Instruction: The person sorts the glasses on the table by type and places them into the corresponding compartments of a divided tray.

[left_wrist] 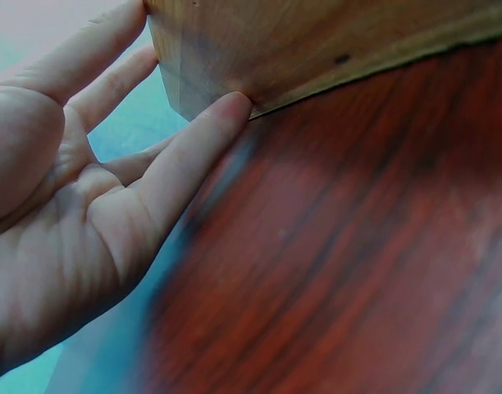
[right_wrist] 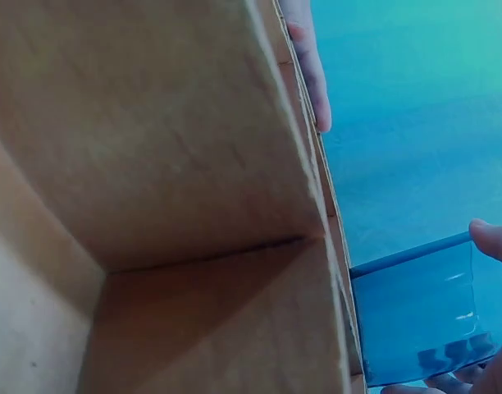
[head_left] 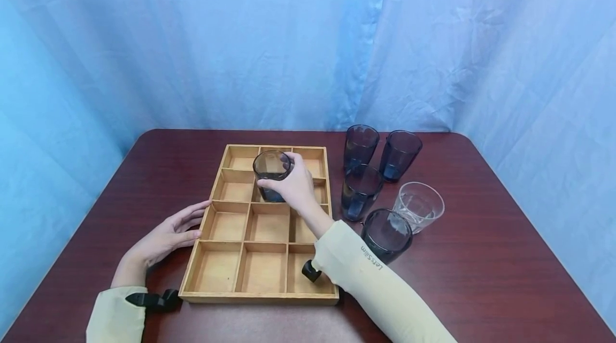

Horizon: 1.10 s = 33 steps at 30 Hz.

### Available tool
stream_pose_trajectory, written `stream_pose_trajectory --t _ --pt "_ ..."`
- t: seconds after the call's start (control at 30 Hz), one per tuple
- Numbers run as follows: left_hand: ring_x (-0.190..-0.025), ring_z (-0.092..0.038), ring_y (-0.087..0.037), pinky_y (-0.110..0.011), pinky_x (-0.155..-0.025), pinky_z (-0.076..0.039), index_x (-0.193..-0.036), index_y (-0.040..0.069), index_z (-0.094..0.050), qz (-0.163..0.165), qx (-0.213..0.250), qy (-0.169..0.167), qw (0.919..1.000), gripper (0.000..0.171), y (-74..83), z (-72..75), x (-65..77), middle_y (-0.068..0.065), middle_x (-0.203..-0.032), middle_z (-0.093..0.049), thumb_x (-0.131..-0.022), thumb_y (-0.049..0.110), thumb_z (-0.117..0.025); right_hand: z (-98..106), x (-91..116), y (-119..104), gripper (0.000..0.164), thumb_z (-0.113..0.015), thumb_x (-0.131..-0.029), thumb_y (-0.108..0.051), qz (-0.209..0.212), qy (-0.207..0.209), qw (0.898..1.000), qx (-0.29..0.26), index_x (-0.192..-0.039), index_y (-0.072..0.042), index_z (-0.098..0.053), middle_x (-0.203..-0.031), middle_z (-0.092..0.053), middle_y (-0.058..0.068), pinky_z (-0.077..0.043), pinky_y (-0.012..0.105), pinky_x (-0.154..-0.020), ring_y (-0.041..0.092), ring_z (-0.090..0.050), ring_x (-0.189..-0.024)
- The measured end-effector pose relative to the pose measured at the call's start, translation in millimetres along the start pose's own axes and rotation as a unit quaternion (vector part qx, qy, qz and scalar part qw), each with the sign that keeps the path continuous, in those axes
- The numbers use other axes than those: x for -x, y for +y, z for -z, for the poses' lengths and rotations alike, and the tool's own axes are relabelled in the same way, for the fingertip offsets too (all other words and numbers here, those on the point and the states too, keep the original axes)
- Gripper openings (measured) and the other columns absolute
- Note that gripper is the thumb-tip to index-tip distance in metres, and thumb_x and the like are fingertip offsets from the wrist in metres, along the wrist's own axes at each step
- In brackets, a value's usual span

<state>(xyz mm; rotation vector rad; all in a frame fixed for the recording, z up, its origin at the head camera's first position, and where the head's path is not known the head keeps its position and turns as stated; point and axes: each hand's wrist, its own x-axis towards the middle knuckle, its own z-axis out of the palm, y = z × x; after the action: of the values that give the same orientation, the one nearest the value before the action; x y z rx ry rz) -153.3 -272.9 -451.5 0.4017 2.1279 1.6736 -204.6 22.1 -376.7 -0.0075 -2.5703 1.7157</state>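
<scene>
My right hand [head_left: 295,185] grips a dark tinted drinking glass [head_left: 267,170], with the thumb on its near side and the fingers round the far side. That glass is upright at the middle column of a wooden compartment tray [head_left: 260,298], over the second row from the back. In the right wrist view the tinted glass [right_wrist: 415,316] shows beyond the tray's dividers, its lower end hidden by them. Along the tray's left side, my left hand [head_left: 166,233] rests with extended fingers. Its fingertips touch the tray's outer wall [left_wrist: 300,57] in the left wrist view.
Right of the tray stand several more dark glasses [head_left: 361,193] and one clear glass [head_left: 418,206]. The right forearm passes over the tray's near right corner, close to the nearest dark glass [head_left: 387,233]. Blue curtains [head_left: 269,43] surround the dark red table [head_left: 481,257].
</scene>
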Motion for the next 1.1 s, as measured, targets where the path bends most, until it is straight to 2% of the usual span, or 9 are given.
stream_pose_trajectory --t 0.2,0.4,0.67,0.77,0.9,1.1 --pt "-0.114 -0.047 0.012 -0.024 -0.087 -0.053 -0.155 0.009 -0.02 -0.007 0.002 -0.006 1.0 0.069 0.3 0.0 2.2 -0.032 -0.152 -0.022 -0.097 0.013 -0.058 -3 6 3 0.085 -0.087 -0.069 -0.036 0.018 0.003 1.0 0.022 -0.137 -0.012 -0.043 -0.132 -0.055 0.007 -0.046 0.044 -0.099 0.025 -0.053 -0.122" --pt "-0.113 -0.048 0.012 -0.025 -0.088 -0.053 -0.155 0.011 -0.02 0.004 0.001 -0.005 1.0 0.07 -0.6 -0.5 1.1 -0.029 -0.154 -0.023 -0.097 0.015 -0.059 -5 10 -1 0.084 -0.086 -0.07 -0.038 0.008 0.009 0.999 0.043 -0.134 -0.012 -0.039 -0.13 -0.05 0.007 -0.046 0.043 -0.097 0.024 -0.052 -0.12" --pt "-0.114 -0.048 0.013 -0.025 -0.088 -0.053 -0.155 0.012 -0.021 0.002 0.0 -0.001 1.0 0.07 -2.9 -1.5 -1.3 -0.027 -0.154 -0.024 -0.096 0.014 -0.059 -1 10 -6 0.092 -0.087 -0.07 -0.031 -0.001 -0.019 0.999 0.028 -0.142 -0.011 -0.032 -0.139 -0.044 0.011 -0.042 0.046 -0.104 0.027 -0.047 -0.128" --pt "-0.114 -0.047 0.012 -0.025 -0.088 -0.052 -0.155 0.012 -0.021 0.002 -0.003 -0.003 1.0 0.07 -2.9 -1.8 -1.6 -0.028 -0.154 -0.024 -0.096 0.014 -0.059 2 12 -6 0.094 -0.087 -0.07 -0.025 -0.004 -0.032 0.999 0.002 -0.144 -0.011 -0.031 -0.143 -0.043 0.012 -0.039 0.047 -0.107 0.029 -0.045 -0.131" --pt "-0.113 -0.046 0.013 -0.025 -0.088 -0.053 -0.155 0.011 -0.02 0.002 -0.008 -0.001 1.0 0.07 -2.3 -0.7 -0.3 -0.029 -0.154 -0.023 -0.097 0.015 -0.059 7 16 -7 0.094 -0.085 -0.074 -0.021 -0.018 -0.052 0.998 -0.033 -0.148 -0.012 -0.028 -0.148 -0.04 0.014 -0.036 0.048 -0.11 0.03 -0.041 -0.136" --pt "-0.114 -0.046 0.012 -0.025 -0.088 -0.053 -0.155 0.011 -0.02 0.001 -0.008 0.0 1.0 0.07 -1.0 1.1 0.6 -0.029 -0.154 -0.023 -0.097 0.015 -0.058 15 27 -11 0.091 -0.08 -0.079 -0.023 -0.029 -0.06 0.997 -0.043 -0.15 -0.014 -0.024 -0.15 -0.038 0.015 -0.036 0.05 -0.109 0.032 -0.038 -0.139"
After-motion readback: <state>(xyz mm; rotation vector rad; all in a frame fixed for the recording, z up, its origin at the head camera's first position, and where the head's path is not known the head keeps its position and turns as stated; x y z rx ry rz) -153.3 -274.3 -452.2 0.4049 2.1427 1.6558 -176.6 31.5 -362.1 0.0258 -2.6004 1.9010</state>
